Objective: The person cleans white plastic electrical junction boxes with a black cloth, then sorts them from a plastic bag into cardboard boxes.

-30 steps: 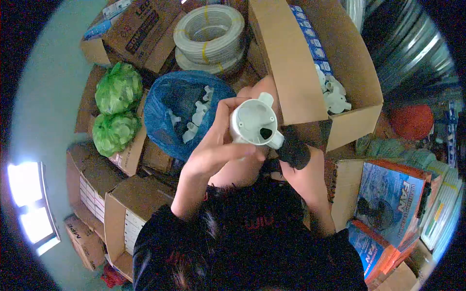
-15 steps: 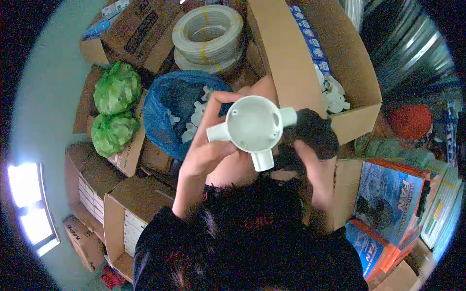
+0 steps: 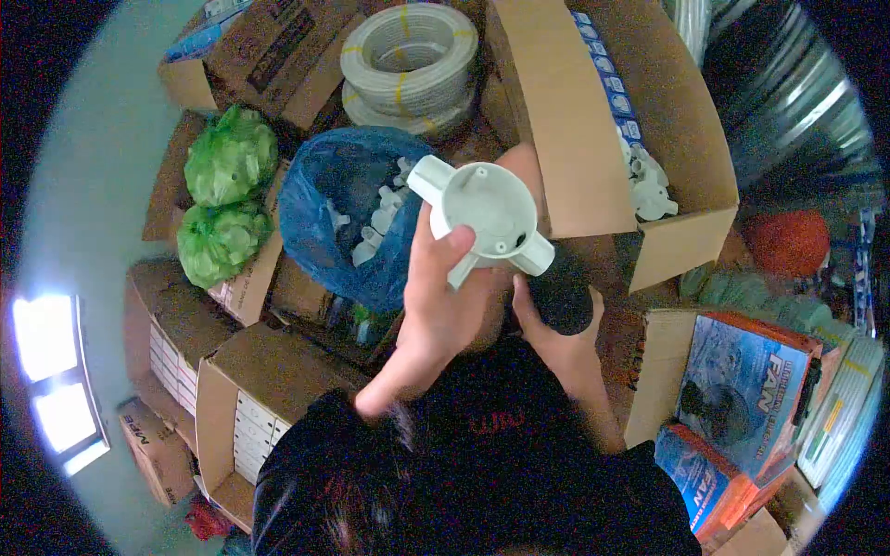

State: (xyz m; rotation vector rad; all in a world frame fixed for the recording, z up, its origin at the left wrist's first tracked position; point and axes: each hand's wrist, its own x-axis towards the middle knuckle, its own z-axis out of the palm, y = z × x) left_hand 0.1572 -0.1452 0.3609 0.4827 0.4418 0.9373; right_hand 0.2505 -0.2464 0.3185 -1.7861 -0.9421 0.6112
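A white round junction box [image 3: 489, 208] with three pipe sockets is tilted above my lap. My left hand [image 3: 440, 296] grips it from the near left, thumb over the rim of its open face. Just right of it, my right hand [image 3: 561, 347] curls round a dark cloth-like bundle [image 3: 564, 292], whose exact kind I cannot make out. Beyond my left hand, a blue plastic bag [image 3: 315, 246] stands open with several white fittings [image 3: 382, 218] inside.
An open carton [image 3: 686, 236] at the right holds white fittings and blue packs. Coiled pipe [image 3: 408, 79] lies at the back. Green bags [image 3: 229, 157] and cartons [image 3: 278, 357] stand left; fan boxes [image 3: 746, 389] are right.
The junction box has turned, its sockets now pointing differently, and my left thumb has come over its rim. My right hand has moved left and closer to the box with the dark bundle.
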